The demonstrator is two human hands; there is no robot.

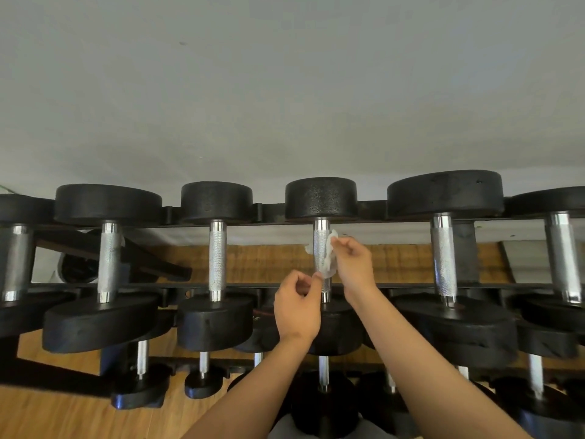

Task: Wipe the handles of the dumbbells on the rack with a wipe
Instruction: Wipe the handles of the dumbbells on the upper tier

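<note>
wipe (330, 259) wrapped round handle (320, 237) of middle dumbbell (321, 198) on rack (272, 213). lower end pinched by left hand (297, 307), upper end by right hand (353, 264). advised: wipe kept taut, drawn to and fro, whole knurled length covered.

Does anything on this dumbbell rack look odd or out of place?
A small white scrap clings to the knurled steel handle second from the left, perhaps torn tissue. Otherwise nothing stands out.
</note>
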